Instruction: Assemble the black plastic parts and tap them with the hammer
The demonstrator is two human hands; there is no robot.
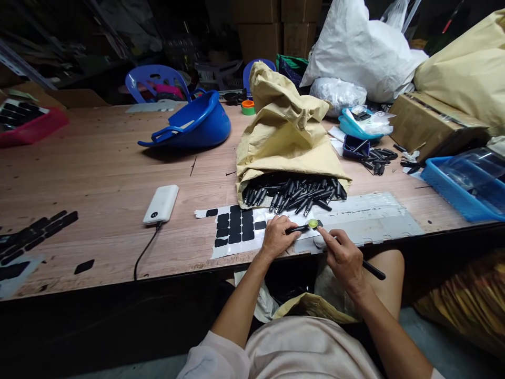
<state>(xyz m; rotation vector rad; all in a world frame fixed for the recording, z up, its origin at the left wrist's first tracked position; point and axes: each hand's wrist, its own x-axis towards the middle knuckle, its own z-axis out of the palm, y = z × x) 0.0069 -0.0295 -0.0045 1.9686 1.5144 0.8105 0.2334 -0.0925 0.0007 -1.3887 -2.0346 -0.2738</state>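
Near the table's front edge, my left hand (278, 236) is closed around a slim black pen-like piece (299, 229) pointing right. At its tip sits a small round yellow-green thing (313, 223), whose kind I cannot make out. My right hand (344, 259) reaches a finger to it from the other side. A black stick-like handle (374, 270) runs through my right fist and out behind it; its front end is hidden. Left of my hands, a white backing sheet (216, 251) carries rows of black rounded-square stickers (235, 223).
A tan sack (284, 142) spills many black pen-like parts (303, 193) just beyond my hands. A white power bank (161, 204) with a cable lies left. A blue basin (197, 123), a blue basket (457, 195) and a cardboard box (434, 123) stand farther out.
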